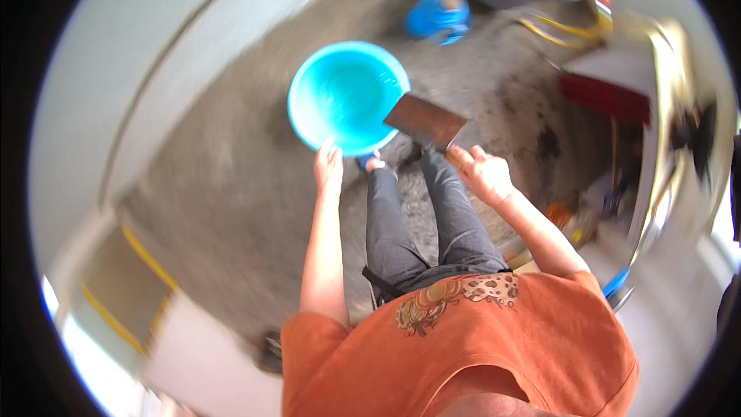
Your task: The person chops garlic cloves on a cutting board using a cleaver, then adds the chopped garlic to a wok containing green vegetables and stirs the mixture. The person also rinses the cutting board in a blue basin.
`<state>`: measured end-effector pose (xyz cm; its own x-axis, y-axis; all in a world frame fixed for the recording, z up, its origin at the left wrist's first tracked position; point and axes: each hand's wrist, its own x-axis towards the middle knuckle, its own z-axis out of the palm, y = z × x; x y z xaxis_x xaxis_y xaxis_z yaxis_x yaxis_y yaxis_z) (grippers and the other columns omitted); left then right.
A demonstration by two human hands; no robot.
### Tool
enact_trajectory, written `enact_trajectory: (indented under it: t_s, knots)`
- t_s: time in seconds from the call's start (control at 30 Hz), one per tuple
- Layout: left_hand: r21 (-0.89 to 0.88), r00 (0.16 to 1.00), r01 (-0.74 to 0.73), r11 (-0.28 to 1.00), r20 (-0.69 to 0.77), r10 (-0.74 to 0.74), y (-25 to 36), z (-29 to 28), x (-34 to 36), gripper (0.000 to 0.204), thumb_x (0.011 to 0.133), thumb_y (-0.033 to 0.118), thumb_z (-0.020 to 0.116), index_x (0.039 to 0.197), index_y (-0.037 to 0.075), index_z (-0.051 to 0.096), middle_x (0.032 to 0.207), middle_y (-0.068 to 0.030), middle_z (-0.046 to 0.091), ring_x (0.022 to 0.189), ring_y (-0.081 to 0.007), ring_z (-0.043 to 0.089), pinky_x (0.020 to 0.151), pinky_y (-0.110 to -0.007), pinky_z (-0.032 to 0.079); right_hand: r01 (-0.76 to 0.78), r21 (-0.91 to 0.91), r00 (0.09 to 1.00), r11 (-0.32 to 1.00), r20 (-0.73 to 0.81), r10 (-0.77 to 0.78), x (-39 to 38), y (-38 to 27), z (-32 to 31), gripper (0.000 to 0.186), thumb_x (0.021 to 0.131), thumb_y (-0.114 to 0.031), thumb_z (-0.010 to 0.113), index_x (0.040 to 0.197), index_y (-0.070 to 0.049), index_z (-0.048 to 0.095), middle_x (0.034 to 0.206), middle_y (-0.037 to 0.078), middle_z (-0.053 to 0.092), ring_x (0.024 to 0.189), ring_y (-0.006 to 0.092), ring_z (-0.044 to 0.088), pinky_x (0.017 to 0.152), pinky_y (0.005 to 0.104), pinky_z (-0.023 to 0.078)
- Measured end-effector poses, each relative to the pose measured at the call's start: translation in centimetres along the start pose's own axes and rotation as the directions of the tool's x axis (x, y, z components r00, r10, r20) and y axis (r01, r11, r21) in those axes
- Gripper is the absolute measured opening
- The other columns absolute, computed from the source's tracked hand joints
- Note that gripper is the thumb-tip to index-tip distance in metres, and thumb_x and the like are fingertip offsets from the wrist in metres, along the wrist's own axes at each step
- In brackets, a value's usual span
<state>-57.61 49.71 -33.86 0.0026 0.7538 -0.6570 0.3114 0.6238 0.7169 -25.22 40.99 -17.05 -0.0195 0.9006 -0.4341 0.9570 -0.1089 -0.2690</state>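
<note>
The left hand [329, 168] grips the near rim of the basin [307, 112]. Right of the basin, the right hand [485, 175] is closed around the cleaver [426, 120]'s handle; its blade overlaps the basin's right rim in view, contact unclear. Beyond the basin, rightward, sits a blue jug [437, 17].

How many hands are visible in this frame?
2: the left hand is at the turquoise basin's near rim; the right hand holds the cleaver by its handle.

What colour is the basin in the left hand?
The basin is bright turquoise blue; it shows best in the head view.
</note>
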Motion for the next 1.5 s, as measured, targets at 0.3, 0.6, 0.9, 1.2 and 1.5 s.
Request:
enact_trajectory:
  t_s: [0.3,0.6,0.9,1.2,1.5]
  knots:
    - [0.464,0.952,-0.291,0.837,0.227,0.205,6.2,-12.8,-1.3,0.043,0.084,0.006,0.06,0.126,-0.003,0.054,0.127,-0.0195,0.055,0.112,-0.0274,0.057,0.096,-0.036,0.045,-0.86,0.466,0.377,0.208,0.306,0.874,-29.6,-6.0,6.1,0.045,0.083,-0.024,0.062,0.125,-0.015,0.05,0.101,0.016,0.067,0.095,0.0336,0.065,0.08,0.0437,0.052]
    - [0.691,0.949,0.252,0.677,-0.038,-0.314,3.0,-17.9,-4.1,0.004,0.084,0.014,0.052,0.089,0.013,0.053,0.06,-0.0022,0.048,0.046,-0.0144,0.046,0.04,-0.027,0.039,-0.992,0.042,-0.035,-0.116,0.804,0.594,-58.3,-16.8,21.0,0.028,0.077,-0.018,0.063,0.101,-0.009,0.073,0.112,0.01,0.068,0.104,0.0265,0.065,0.084,0.0391,0.053]
    - [0.835,0.766,-0.254,0.489,0.482,-0.425,-3.0,0.6,-10.5,0.01,0.086,0.012,0.053,0.096,0.01,0.054,0.07,-0.0032,0.054,0.055,-0.0151,0.05,0.045,-0.028,0.043,-0.548,0.757,-0.018,-0.355,0.414,0.91,-72.9,-27.9,28.1,0.04,0.081,-0.028,0.064,0.119,-0.014,0.06,0.102,0.014,0.067,0.097,0.0324,0.063,0.08,0.0459,0.051]
    - [0.371,0.224,-0.798,0.475,0.914,-0.337,2.0,26.6,-39.3,0.036,0.092,0.017,0.058,0.127,0.01,0.051,0.112,-0.0028,0.06,0.096,-0.017,0.06,0.079,-0.032,0.048,-0.422,0.797,-0.812,-0.432,-0.121,0.571,-80.1,-29.9,23.0,0.053,0.081,-0.022,0.069,0.129,-0.01,0.047,0.101,0.014,0.057,0.089,0.0351,0.059,0.071,0.0418,0.05]
    - [0.491,0.333,-0.793,0.361,0.845,-0.42,1.1,24.1,-35.2,0.032,0.091,0.02,0.063,0.121,0.014,0.057,0.106,0.0014,0.063,0.09,-0.0133,0.063,0.07,-0.03,0.05,0.171,0.555,-0.929,-0.814,0.365,0.054,-95.6,-24.3,34.9,0.039,0.085,-0.033,0.064,0.113,-0.008,0.054,0.112,0.018,0.06,0.1,0.0374,0.06,0.081,0.048,0.05]
